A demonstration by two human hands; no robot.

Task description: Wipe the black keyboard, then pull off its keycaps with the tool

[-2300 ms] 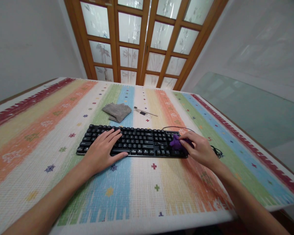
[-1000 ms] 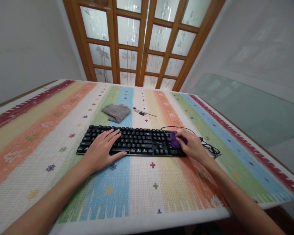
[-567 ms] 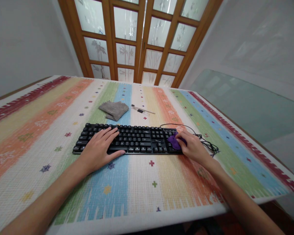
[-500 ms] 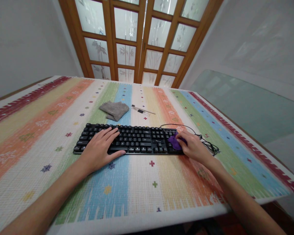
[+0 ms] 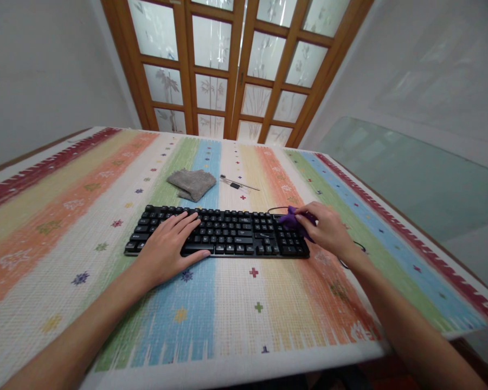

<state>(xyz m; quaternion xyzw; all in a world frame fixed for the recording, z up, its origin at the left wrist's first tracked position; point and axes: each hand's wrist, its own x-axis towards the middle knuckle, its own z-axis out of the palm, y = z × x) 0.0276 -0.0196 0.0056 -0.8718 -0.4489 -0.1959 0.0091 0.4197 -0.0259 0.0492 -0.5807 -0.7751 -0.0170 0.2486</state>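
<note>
A black keyboard (image 5: 236, 233) lies on the striped tablecloth in front of me. Across its left half my left hand (image 5: 171, 239) rests flat, fingers spread over the keys and thumb along the front edge. My right hand (image 5: 327, 226) pinches a purple cloth (image 5: 291, 218) at the keyboard's upper right corner, over the top of the number pad. The cloth covers some keys there; the lower number pad keys show. My right hand hides most of the keyboard's cable.
Behind the keyboard lie a folded grey cloth (image 5: 193, 184) and a few thin tools, one a small brush (image 5: 239, 183). The striped tablecloth (image 5: 244, 325) covers the table. Wooden doors with frosted panes (image 5: 211, 92) stand beyond it.
My right hand has moved the purple cloth up from the middle of the number pad to its top edge. My left hand stays on the keys.
</note>
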